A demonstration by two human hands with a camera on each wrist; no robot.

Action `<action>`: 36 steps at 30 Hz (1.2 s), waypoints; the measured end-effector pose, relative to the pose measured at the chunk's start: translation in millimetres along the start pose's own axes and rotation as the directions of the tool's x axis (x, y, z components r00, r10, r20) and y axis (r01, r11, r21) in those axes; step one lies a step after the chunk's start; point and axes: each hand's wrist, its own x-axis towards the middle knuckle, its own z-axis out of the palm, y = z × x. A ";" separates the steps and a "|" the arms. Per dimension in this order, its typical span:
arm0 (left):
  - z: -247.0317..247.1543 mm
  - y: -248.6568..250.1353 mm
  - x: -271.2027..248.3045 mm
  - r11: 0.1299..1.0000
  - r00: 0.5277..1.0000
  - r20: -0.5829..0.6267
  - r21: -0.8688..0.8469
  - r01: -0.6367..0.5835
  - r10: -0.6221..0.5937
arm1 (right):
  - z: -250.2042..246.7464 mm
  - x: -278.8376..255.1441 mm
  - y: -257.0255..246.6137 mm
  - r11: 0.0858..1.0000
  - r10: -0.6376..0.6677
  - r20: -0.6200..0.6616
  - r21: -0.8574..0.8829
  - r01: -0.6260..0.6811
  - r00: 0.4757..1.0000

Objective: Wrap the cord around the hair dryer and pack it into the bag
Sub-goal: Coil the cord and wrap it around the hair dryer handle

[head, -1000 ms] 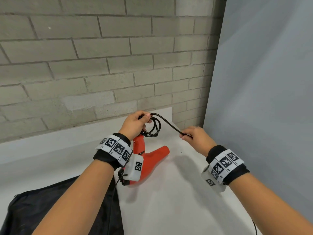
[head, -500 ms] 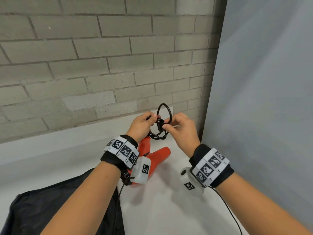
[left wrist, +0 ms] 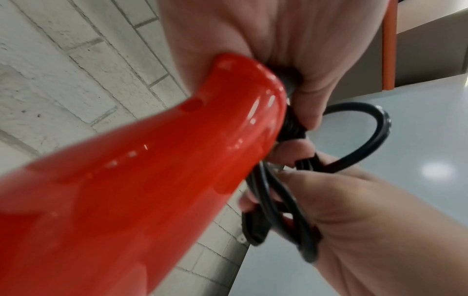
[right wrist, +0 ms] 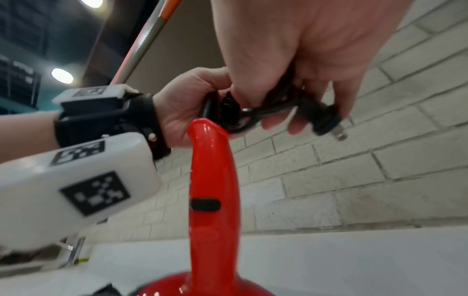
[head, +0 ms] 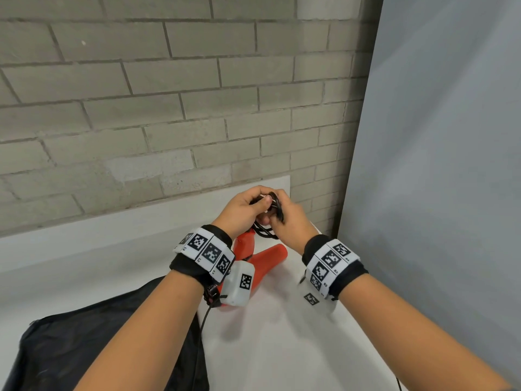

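A glossy red hair dryer (head: 266, 256) stands on the white table (head: 282, 348) with its handle (right wrist: 211, 170) pointing up. Its black cord (left wrist: 278, 200) is coiled into loops at the top of the handle. My left hand (head: 245, 207) grips the coiled loops at the handle's end (left wrist: 243, 84). My right hand (head: 290, 221) meets it from the right and holds the same bundle, with the black plug (right wrist: 321, 120) and its metal prongs sticking out past the fingers. A black bag (head: 84, 348) lies on the table at the lower left.
A grey brick wall (head: 169, 108) runs along the back of the table. A grey panel (head: 437, 165) closes off the right side. A thin black wire (head: 204, 323) hangs from my left wrist device.
My right hand, earlier out to the right pulling the cord straight, has come in to the left hand. The upright loop seen half a second ago is now gathered between both hands.
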 end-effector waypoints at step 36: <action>-7.0 3.9 -6.1 0.995 0.990 -0.106 0.022 0.100 -0.097 | -66.4 -21.3 -31.5 0.942 -0.032 -0.225 -0.332 -0.046 0.974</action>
